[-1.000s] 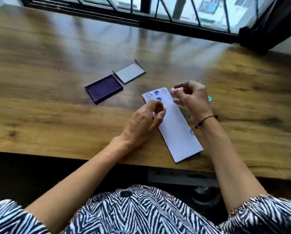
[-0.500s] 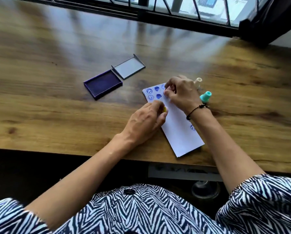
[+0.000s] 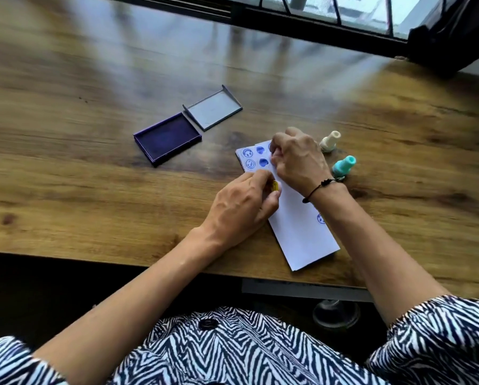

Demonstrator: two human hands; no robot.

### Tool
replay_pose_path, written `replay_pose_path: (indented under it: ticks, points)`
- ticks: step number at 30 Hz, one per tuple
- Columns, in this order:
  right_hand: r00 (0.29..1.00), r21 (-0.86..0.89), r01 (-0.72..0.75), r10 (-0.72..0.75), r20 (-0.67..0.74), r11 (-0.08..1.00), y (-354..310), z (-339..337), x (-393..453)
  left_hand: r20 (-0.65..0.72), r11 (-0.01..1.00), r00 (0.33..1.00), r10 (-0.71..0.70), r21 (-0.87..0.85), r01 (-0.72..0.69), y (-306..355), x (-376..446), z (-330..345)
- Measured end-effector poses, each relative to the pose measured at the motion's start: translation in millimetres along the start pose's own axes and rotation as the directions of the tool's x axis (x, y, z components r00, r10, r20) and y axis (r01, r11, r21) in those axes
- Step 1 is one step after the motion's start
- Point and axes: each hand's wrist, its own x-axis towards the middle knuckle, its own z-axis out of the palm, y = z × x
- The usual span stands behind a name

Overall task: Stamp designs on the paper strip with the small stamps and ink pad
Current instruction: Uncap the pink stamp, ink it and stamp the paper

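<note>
A white paper strip [image 3: 299, 234] lies slanted on the wooden table, with blue smiley and heart prints at its far end and one print near its right edge. My left hand [image 3: 241, 207] rests on the strip's left edge, pinching a small yellow stamp [image 3: 275, 186]. My right hand [image 3: 296, 159] is curled over the strip's far end, fingertips pinched down on the paper around a small stamp that is almost wholly hidden. The open purple ink pad [image 3: 167, 140] sits to the left of the strip, apart from both hands.
The ink pad's grey lid [image 3: 213, 109] lies open behind it. A cream stamp [image 3: 330, 141] and a teal stamp [image 3: 343, 166] stand upright just right of my right hand. The table's near edge [image 3: 93, 254] runs below the strip; a window frame lines the far side.
My right hand came down from above the strip onto its far end, uncovering the cream and teal stamps. My left hand stayed on the strip with the yellow stamp.
</note>
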Motion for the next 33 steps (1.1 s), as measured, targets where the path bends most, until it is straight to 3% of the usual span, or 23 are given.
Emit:
replay_pose_path:
  ticks: [16,20,25,28,33]
  points:
    - [0.998,0.027,0.004,-0.002,-0.063,1.000,3,11,-4,-0.075,0.999,0.996,-0.043,0.018,0.044,4,-1,5]
    - [1.000,0.015,-0.019,0.020,-0.022,1.000,0,4,-5,-0.088,0.999,0.995,-0.041,0.026,0.043,3,-1,6]
    - [0.935,0.407,-0.133,0.250,-0.250,0.904,11,-30,-12,-0.105,0.998,0.993,-0.047,0.027,0.050,4,-1,7]
    - [0.900,0.615,-0.174,0.377,-0.217,0.769,15,-43,-25,-0.111,0.999,0.993,-0.043,0.017,0.046,3,-2,8]
    - [0.909,0.658,-0.253,0.407,-0.088,0.709,10,-34,-45,-0.111,0.999,0.993,-0.047,0.011,0.049,5,-1,7]
